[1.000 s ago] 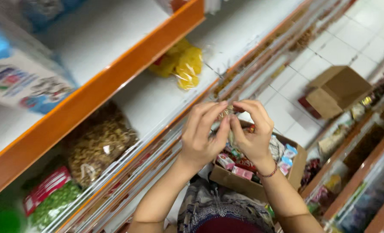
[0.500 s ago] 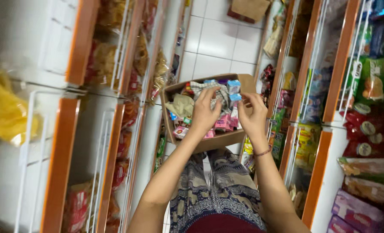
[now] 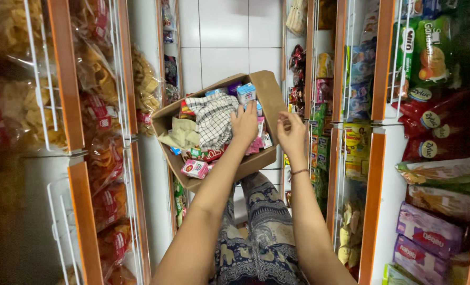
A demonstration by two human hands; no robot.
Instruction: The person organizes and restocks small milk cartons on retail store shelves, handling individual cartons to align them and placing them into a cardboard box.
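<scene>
An open cardboard box (image 3: pixel 269 92) rests on my lap, filled with several small snack packets, a checked cloth (image 3: pixel 214 119) and a yellowish cloth (image 3: pixel 182 134). My left hand (image 3: pixel 244 124) reaches into the box and lies on the pink packets beside the checked cloth; whether it grips one I cannot tell. My right hand (image 3: pixel 292 134) hovers just outside the box's right wall, fingers curled and apart, holding nothing. A small blue and white carton (image 3: pixel 246 93) stands at the far side of the box.
Orange-framed shelves with white wire fronts line both sides. Bagged crackers and chips (image 3: pixel 98 68) fill the left shelves, colourful snack packs (image 3: pixel 430 68) the right. White tiled floor (image 3: pixel 229 37) runs between them. My patterned trousers (image 3: pixel 261 232) show below the box.
My view swung down from the upper shelves to the aisle and the box. My hands came apart; the left one lowered into the box, the right moved to its right side.
</scene>
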